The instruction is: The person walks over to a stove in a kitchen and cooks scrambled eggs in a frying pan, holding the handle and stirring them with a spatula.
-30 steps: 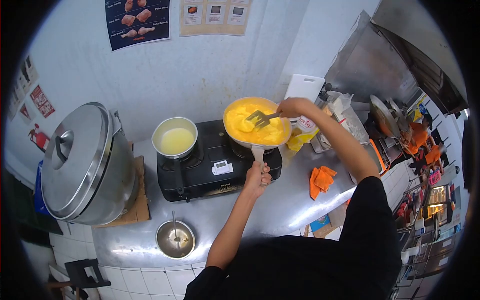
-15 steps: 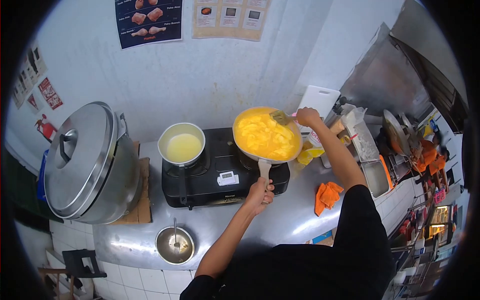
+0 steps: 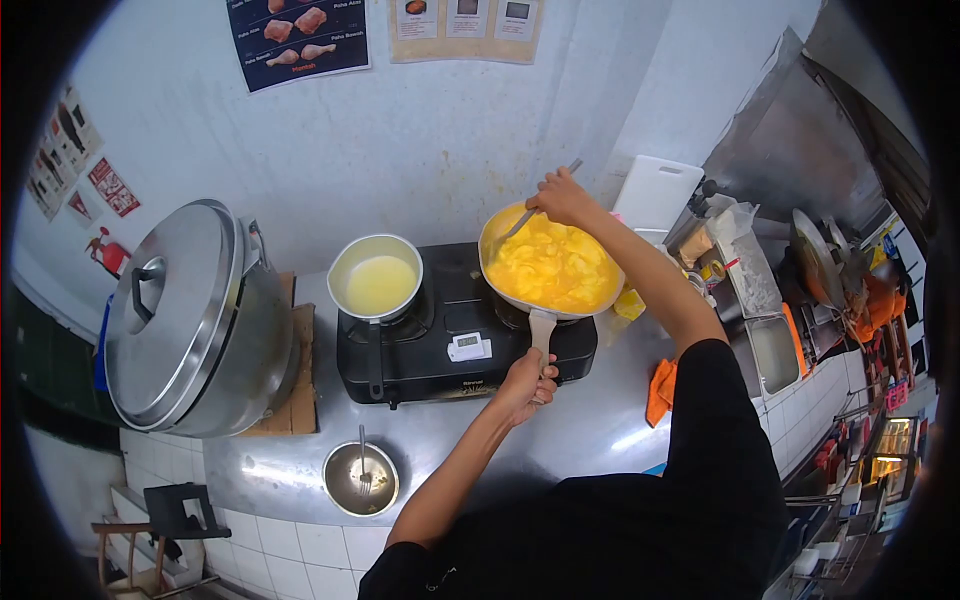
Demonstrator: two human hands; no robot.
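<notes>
Scrambled eggs [image 3: 562,268], yellow and partly runny, fill a frying pan [image 3: 541,328] on the right burner of the black gas stove [image 3: 400,378]. My left hand [image 3: 527,388] is wrapped round the pan's beige handle. Over the pan's far side, my right hand [image 3: 562,197] grips a spatula [image 3: 517,226] that slants down to the pan's left inner edge. Its head is mostly sunk in the egg. A saucepan [image 3: 376,239] of pale yellow liquid sits on the left burner, its dark handle toward me.
Left of the stove stands a large lidded metal pot [image 3: 205,330]. Nearer me, a steel bowl [image 3: 345,490] holds a fork [image 3: 364,475]. A small timer [image 3: 469,346] lies on the stove. To the right are an orange cloth [image 3: 661,392], a white cutting board [image 3: 658,195] and metal trays [image 3: 775,352].
My right hand has swept the spatula from the pan's right side to its left, and the spatula now stands steeper. My left hand keeps its hold on the handle. The view has shifted slightly.
</notes>
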